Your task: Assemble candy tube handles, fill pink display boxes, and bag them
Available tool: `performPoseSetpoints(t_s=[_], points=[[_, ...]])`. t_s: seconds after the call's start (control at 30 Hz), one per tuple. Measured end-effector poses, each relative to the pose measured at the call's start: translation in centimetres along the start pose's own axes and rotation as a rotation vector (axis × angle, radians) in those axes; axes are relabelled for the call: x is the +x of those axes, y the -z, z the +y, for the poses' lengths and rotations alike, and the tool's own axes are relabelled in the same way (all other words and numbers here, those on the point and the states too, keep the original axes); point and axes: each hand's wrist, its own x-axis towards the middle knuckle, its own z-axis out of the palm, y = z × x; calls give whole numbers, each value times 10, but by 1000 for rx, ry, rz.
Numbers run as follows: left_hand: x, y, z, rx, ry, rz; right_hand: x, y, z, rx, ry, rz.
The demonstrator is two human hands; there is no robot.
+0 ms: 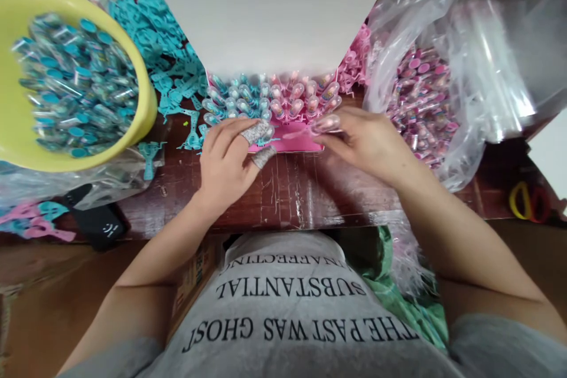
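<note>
Low in front of me is a display box with a pink floor [296, 140] and a tall white lid [274, 6]. Rows of clear capsules with blue bases [245, 94] fill its left half; clear capsules with pink bases [296, 93] stand in the right half. My left hand [228, 156], with grey tape round thumb and index finger, is curled at the box's front left, around a clear capsule with blue plastic [267, 132] that its fingers partly hide. At the front right, my right hand [370, 139] pinches a clear pink capsule [325, 124], slightly blurred.
A yellow basin [148, 112] of blue-capped capsules stands left, beside a pile of blue plastic pieces [150, 26]. At right, a clear bag [376, 71] holds pink-capped capsules, near pink pieces [357, 62]. A black phone-like object [104, 227] and scissors [522, 201] lie near the table edge.
</note>
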Motion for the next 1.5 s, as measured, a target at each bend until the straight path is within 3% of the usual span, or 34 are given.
performPoseSetpoints(t_s=[0.1, 0.2, 0.37, 0.5, 0.6, 0.77, 0.87, 0.93, 1.0, 1.07, 1.17, 1.23, 1.33, 1.5], points=[[7, -2, -17, 41, -46, -34, 22, -6, 3, -277, 9, -119], [10, -7, -26, 51, -89, -81, 39, -17, 2, -350, 62, -198], [20, -10, -19, 40, -95, -71, 55, -34, 3, -274, 151, -46], [34, -14, -9, 40, -142, -58, 49, -28, -2, -213, 118, 18], [42, -19, -9, 55, -105, -78, 39, -20, -3, -150, 82, 55], [51, -18, -11, 48, -9, -175, 32, -33, -4, -62, 1, 104], [55, -11, 1, 49, -20, -165, 24, -30, -1, -36, 0, 120], [54, -14, 18, 41, -56, -119, 11, -15, 11, -28, -23, 162], [49, -32, 42, -2, -119, -112, -10, 6, 34, -84, -128, 220], [45, -65, 70, -45, -191, -210, -34, 26, 65, -201, -304, 232], [49, -129, 109, 6, -193, -457, -61, 38, 109, -367, -542, 29], [62, -168, 126, 79, -92, -504, -68, 33, 127, -432, -618, -144], [93, -209, 135, 123, 110, -459, -66, 19, 135, -492, -634, -253], [158, -239, 125, 122, 336, -371, -53, 10, 132, -532, -612, -314]])
